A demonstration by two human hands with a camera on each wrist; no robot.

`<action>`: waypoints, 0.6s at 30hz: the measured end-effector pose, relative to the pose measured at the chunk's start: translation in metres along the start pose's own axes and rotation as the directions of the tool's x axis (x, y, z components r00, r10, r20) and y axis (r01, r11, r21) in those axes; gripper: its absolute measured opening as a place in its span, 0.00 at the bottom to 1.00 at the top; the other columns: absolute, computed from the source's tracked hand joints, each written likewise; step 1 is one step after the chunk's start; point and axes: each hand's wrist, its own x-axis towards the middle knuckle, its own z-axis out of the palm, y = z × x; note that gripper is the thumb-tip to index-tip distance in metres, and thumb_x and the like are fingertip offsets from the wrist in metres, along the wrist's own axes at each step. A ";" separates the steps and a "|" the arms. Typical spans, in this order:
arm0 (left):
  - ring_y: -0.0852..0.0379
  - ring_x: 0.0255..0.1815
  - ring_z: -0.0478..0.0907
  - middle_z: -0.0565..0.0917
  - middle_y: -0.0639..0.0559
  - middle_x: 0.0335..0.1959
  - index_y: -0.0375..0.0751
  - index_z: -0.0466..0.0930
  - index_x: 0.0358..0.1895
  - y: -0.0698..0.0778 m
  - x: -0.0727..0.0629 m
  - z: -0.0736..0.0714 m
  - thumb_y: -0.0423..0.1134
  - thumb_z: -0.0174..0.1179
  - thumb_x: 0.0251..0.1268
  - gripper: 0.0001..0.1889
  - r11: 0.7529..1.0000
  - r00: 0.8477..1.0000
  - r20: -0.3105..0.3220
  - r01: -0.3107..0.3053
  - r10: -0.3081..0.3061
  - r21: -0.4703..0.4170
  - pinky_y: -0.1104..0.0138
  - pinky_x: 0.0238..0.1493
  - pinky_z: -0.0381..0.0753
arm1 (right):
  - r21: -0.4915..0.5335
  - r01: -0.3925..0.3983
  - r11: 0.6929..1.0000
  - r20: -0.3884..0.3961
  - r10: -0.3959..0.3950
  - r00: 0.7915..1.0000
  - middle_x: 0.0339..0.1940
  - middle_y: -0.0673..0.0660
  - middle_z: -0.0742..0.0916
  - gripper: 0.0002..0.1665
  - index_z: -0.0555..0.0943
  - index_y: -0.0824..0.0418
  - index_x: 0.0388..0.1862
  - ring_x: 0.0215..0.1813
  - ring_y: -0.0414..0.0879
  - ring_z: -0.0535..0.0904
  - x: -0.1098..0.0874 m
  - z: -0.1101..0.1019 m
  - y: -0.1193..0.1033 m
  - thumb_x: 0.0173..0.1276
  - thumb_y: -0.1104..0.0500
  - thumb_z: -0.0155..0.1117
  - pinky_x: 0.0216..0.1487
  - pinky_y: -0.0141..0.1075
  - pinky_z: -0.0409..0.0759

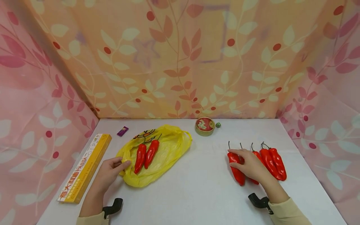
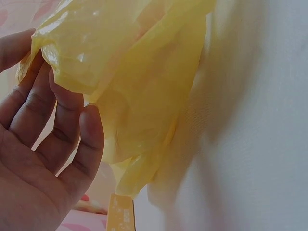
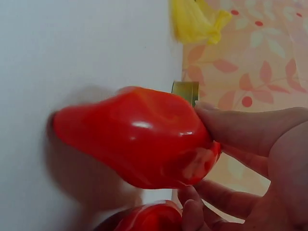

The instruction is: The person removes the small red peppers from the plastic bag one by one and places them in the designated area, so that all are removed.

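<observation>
At the near left side of a yellow plastic bag (image 1: 168,156), my left hand (image 1: 108,172) pinches its edge between thumb and fingers. Up close, the left wrist view has the bag film (image 2: 144,96) lifted beside the fingers. Two red chili peppers (image 1: 140,157) lie on the bag at its left part. On the right, my right hand (image 1: 251,164) grips the leftmost red chili pepper (image 1: 237,172) near its stem end; its tip points down at the table in the right wrist view. Several more red peppers (image 1: 270,164) lie beside and partly beneath that hand.
A yellow pasta box (image 1: 87,168) lies along the left edge, with a small purple packet (image 1: 122,131) behind it. Toward the back stand a round red-lidded tin (image 1: 205,126) and a small green ball (image 1: 218,125). Patterned cloth walls enclose the white table (image 1: 197,200).
</observation>
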 end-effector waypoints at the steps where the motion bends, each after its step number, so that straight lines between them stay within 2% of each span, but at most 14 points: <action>1: 0.56 0.38 0.74 0.84 0.49 0.35 0.33 0.82 0.50 0.000 0.000 0.000 0.52 0.66 0.68 0.23 1.000 1.000 -0.001 0.000 0.000 -0.002 0.70 0.37 0.79 | -0.011 -0.003 1.000 0.000 0.003 1.000 0.64 0.65 0.80 0.34 0.77 0.53 0.69 0.63 0.64 0.75 0.000 -0.001 0.001 0.64 0.51 0.74 0.52 0.60 0.82; 8: 0.56 0.38 0.74 0.83 0.49 0.34 0.33 0.82 0.50 -0.002 0.001 0.000 0.51 0.66 0.68 0.22 1.000 1.000 -0.003 -0.013 0.013 0.001 0.69 0.36 0.78 | -0.073 -0.049 0.996 0.016 0.050 0.999 0.66 0.70 0.75 0.32 0.78 0.56 0.67 0.65 0.69 0.70 -0.001 -0.007 0.008 0.64 0.54 0.74 0.51 0.63 0.81; 18: 0.55 0.39 0.73 0.82 0.49 0.33 0.33 0.82 0.49 0.000 -0.001 0.001 0.51 0.66 0.68 0.22 1.000 1.000 -0.003 -0.018 0.018 0.006 0.69 0.35 0.77 | -0.054 -0.080 0.995 0.013 0.080 0.997 0.65 0.70 0.77 0.35 0.77 0.56 0.68 0.64 0.69 0.71 0.000 -0.009 0.010 0.63 0.53 0.75 0.47 0.60 0.83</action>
